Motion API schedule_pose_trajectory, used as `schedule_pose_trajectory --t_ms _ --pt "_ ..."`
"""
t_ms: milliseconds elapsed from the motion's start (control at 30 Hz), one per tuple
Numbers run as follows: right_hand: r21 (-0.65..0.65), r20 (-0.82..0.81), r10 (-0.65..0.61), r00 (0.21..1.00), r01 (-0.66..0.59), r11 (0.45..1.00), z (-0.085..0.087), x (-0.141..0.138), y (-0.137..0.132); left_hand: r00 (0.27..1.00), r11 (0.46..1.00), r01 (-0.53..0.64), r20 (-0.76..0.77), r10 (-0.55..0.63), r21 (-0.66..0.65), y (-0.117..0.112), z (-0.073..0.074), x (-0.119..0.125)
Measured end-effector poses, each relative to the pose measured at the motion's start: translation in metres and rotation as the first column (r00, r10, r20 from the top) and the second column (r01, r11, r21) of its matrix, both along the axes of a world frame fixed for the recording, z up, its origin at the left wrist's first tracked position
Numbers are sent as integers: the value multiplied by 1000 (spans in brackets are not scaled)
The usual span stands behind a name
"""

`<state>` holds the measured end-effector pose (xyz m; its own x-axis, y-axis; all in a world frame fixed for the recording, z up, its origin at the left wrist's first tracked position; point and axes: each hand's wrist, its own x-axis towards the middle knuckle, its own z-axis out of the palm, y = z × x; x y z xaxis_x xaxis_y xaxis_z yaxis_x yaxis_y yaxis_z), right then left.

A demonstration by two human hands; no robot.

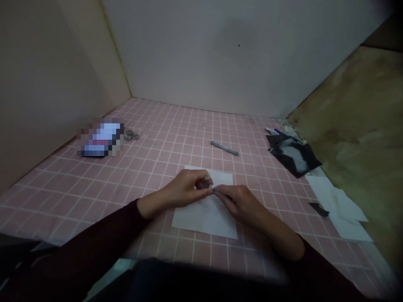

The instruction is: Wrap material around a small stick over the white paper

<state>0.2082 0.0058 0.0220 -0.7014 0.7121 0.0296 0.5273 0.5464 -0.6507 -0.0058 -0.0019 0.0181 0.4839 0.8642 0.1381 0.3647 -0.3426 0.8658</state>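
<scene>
My left grip (185, 186) and my right grip (241, 199) come together near the centre of the frame, fingertips meeting. My left thumb and forefinger curve toward each other, and my right thumb and finger are drawn close in a pinch; whatever may be between the tips is too small and dim to make out, so I cannot tell whether either grip is closed on something. Under them, at the lower centre, a flat white rectangular sheet of paper (201, 220) lies on the surface (141, 167), which is pink with a white grid of lines. My wrists come out of dark maroon sleeves (103, 235).

Beyond the sheet, just above centre, lies a slim grey stick (224, 148), slightly slanted. Toward the left of the frame is a pixelated dark-edged rectangular device with a bright face (102, 136), with small grey rounded pieces (131, 135) just beside it. On the right sits a crumpled black pouch with a pale patch (294, 155); below it are loose white papers (340, 209) and a small dark curved scrap (319, 209).
</scene>
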Motion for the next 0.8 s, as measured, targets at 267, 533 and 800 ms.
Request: schedule_pose_trajectory --t_ms 267,533,800 --pt "-182 -150 19 989 -46 982 4 3 7 998 986 15 62 -26 163 -1 7 1" --pt "-155 -108 -18 994 1 988 4 2 3 984 996 -32 174 46 -82 1 4 -1" --pt "-110 -124 -32 992 18 994 1 2 8 998 990 -29 63 20 138 1 -1 0"
